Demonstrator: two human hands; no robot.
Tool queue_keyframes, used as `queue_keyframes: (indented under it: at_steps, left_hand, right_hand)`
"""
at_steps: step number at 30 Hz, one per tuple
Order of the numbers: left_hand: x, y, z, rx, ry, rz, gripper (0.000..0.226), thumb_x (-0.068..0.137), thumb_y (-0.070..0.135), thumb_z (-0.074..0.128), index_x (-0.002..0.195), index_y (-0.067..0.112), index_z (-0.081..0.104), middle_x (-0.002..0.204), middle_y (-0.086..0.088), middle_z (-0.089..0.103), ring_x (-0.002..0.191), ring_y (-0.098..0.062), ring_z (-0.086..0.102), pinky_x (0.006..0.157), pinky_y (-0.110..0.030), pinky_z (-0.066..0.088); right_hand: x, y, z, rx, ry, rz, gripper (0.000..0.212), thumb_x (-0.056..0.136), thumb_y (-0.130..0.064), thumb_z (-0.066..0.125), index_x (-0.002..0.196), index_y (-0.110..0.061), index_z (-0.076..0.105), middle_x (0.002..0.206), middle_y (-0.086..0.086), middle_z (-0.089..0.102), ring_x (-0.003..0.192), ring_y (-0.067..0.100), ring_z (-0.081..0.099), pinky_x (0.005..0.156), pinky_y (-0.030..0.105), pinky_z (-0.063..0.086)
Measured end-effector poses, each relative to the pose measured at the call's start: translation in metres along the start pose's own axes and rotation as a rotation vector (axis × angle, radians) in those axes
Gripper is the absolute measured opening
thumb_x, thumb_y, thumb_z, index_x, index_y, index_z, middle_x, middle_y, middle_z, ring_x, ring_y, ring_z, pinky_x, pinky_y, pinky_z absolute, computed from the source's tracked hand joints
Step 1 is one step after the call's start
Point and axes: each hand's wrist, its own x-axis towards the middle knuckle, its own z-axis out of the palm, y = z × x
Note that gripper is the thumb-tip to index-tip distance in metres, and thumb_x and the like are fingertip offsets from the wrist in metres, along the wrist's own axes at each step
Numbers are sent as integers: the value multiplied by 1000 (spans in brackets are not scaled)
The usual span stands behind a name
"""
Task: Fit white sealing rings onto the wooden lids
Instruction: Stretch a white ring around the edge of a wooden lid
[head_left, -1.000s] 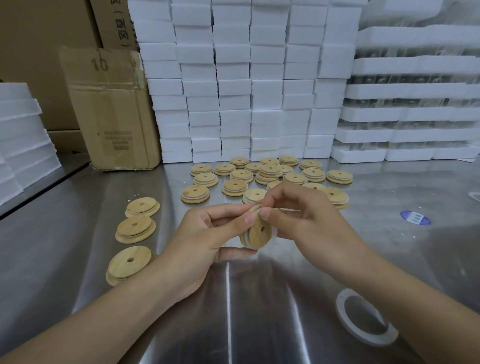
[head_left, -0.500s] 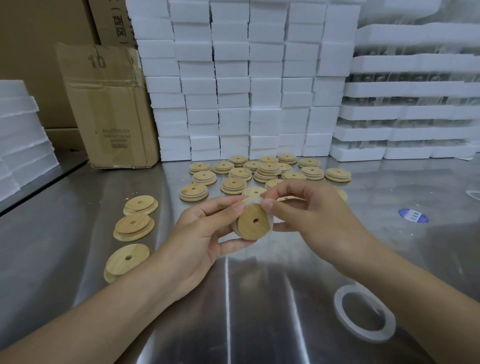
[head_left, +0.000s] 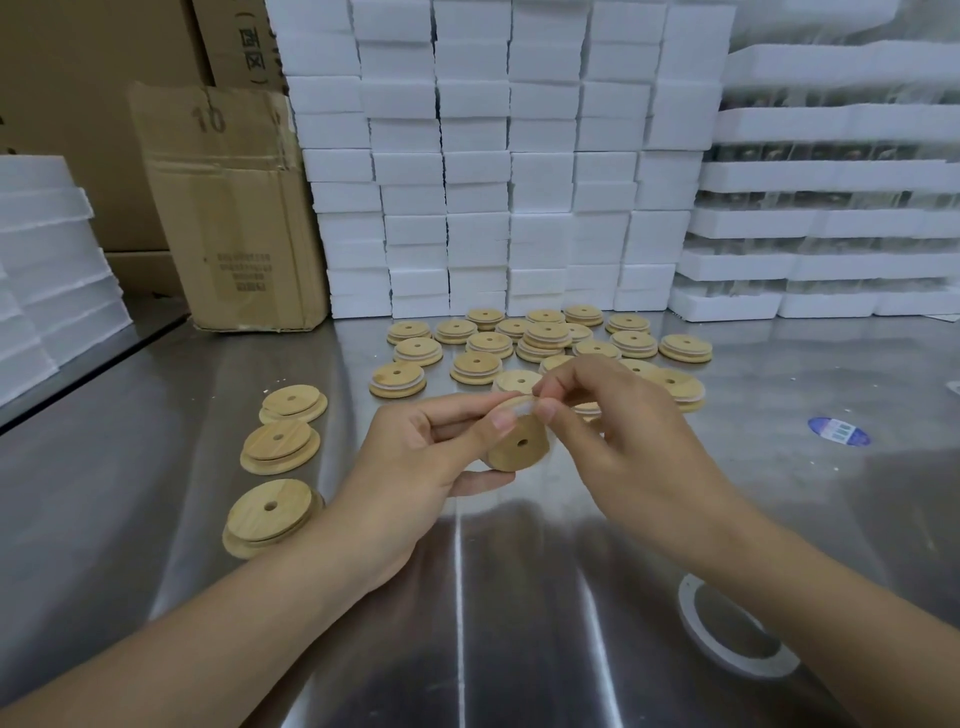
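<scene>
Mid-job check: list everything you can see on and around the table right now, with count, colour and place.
held lid: one, light wood, upright between both hands, above table centre
ring: one, white, on the held lid's top edge
bare lids: three, light wood, table left, in a row
ringed lids: about twenty, wood with white rings, table back centre, some hidden by the hands
loose ring: one, white, flat, table near right
sticker: one, blue, table right
table: one, steel
box: one, brown cardboard, back left
foam blocks: many, white, stacked at back
foam trays: many, white, stacked back right
left hand: grips held lid
right hand: pinches ring
</scene>
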Motion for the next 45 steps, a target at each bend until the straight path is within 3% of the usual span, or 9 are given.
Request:
queue_keyframes:
  at_steps: [8,13,17,19,25,31,37,40,45]
  left_hand:
    - [1,1,1,-131,12,-49,34,96,24,72,126,10,77,121,-14,79,116,-30,75,84,-46,66]
    - [4,0,-4,-288,32,-84,27,102,23,66,124,11,78,127,-11,77,117,-29,75,85,-46,65]
    - [5,-2,-4,-201,26,-95,30,104,26,63,129,12,74,125,-9,77,118,-29,74,91,-45,64]
    - [4,-1,-3,-134,6,-92,30,102,30,64,124,14,78,122,-9,78,115,-26,75,89,-37,63]
    - [-3,-3,5,111,-70,31,25,95,34,70,116,28,82,109,-1,82,107,-16,78,83,-32,65]
    - [-3,3,4,148,-89,83,25,96,32,69,117,31,82,111,2,82,109,-13,77,83,-34,66]
    - [-2,3,5,92,-34,71,30,98,28,68,124,18,79,115,-5,81,112,-20,76,86,-43,66]
    - [-3,4,5,9,-31,56,32,98,29,67,124,15,79,118,-7,80,114,-23,76,87,-48,66]
    - [1,6,1,-197,12,-9,33,94,34,69,117,14,82,123,-12,77,108,-26,77,82,-47,66]
  right_hand:
    - [9,-5,-9,252,-47,159,15,102,-20,66,87,-18,71,84,-7,73,78,8,64,72,35,53]
    - [7,-4,-9,342,-78,195,17,98,-29,71,88,-15,73,81,2,73,88,34,67,68,35,54]
    - [4,-3,-6,233,-34,157,13,96,-23,75,83,-20,72,77,-10,72,69,14,65,62,24,46]
    - [3,-2,-5,164,-45,131,13,95,-24,75,83,-21,71,80,-10,73,73,6,64,65,20,43]
    - [-2,-7,-6,-73,-120,0,16,90,-47,63,85,-32,64,93,-15,68,99,7,63,77,23,47]
    - [3,-10,-16,-66,-135,-37,9,96,-29,71,87,-29,68,93,-15,70,98,7,66,79,18,46]
    - [8,-12,-16,156,-119,99,13,96,-18,74,82,-18,74,86,-5,75,88,10,69,81,29,51]
    - [10,-13,-15,280,-78,174,13,95,-17,74,82,-14,75,80,-3,74,78,9,66,76,22,48]
    - [7,-10,-16,331,-60,279,28,90,-38,79,81,-12,74,79,23,63,70,21,45,70,38,37]
